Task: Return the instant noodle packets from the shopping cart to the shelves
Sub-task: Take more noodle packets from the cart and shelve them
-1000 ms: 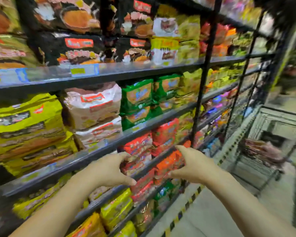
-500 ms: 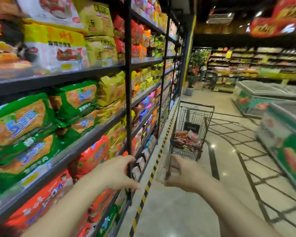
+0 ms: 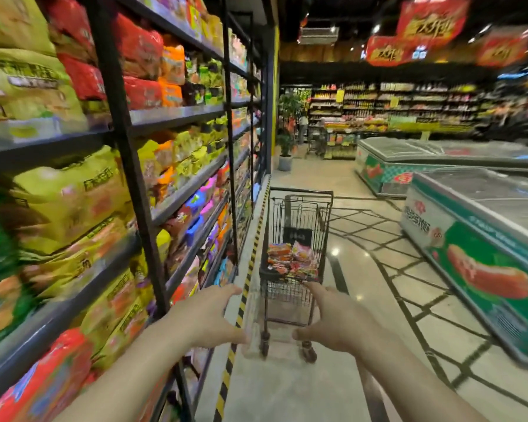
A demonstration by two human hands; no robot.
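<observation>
A small black wire shopping cart (image 3: 299, 208) stands in the aisle ahead, beside the shelves. Red and pink instant noodle packets (image 3: 291, 261) lie piled in its basket. Black shelves (image 3: 177, 117) full of yellow, red, green and orange noodle packs run along my left. My left hand (image 3: 208, 318) and my right hand (image 3: 333, 324) are both stretched forward in front of me, short of the cart, fingers spread and loose, holding nothing.
Two chest freezers (image 3: 482, 226) line the right side of the aisle. A yellow-black hazard stripe (image 3: 241, 309) runs along the shelf base. A potted plant (image 3: 285, 141) and more shelving stand far ahead, with a person near them. Tiled floor lies between cart and freezers.
My view has swung right, from facing the shelves to looking down the aisle at the cart. Both hands stay empty and have come off the shelf toward the cart.
</observation>
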